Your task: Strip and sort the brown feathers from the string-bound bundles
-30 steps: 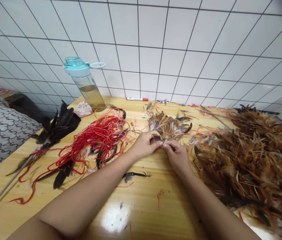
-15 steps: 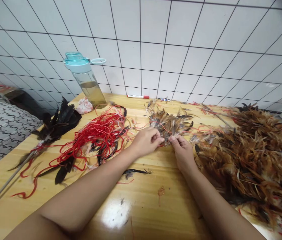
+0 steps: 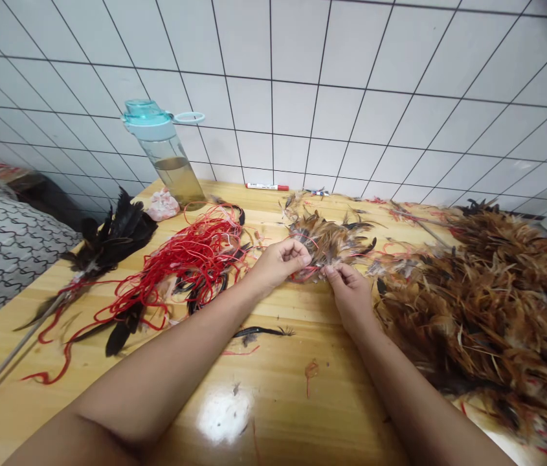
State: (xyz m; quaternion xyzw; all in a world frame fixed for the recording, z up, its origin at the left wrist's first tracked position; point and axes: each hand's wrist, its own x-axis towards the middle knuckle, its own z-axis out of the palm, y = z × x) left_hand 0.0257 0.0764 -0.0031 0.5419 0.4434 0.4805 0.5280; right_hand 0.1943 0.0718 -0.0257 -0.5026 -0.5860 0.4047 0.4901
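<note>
My left hand (image 3: pixel 283 264) is closed in a pinch at the left side of a small bundle of brown feathers (image 3: pixel 334 236). A thin red string (image 3: pixel 312 242) loops over these feathers and runs to its fingertips. Opposite it, my right hand (image 3: pixel 351 288) pinches the near end of the bundle, where the quills come together, between thumb and forefinger. The feather tips fan out away from me, towards the wall. What lies exactly between the fingertips is very small and partly hidden.
Left of my hands lies a tangle of red string (image 3: pixel 190 252), beside a black feather duster (image 3: pixel 120 226) on a stick. A water bottle (image 3: pixel 176 165) stands behind. Brown feathers (image 3: pixel 491 304) are heaped at right. Markers (image 3: pixel 267 187) lie along the tiled wall.
My left hand has shifted slightly left and up, its fingers drawn closer together. My right hand has moved a little left along the bundle's near end.
</note>
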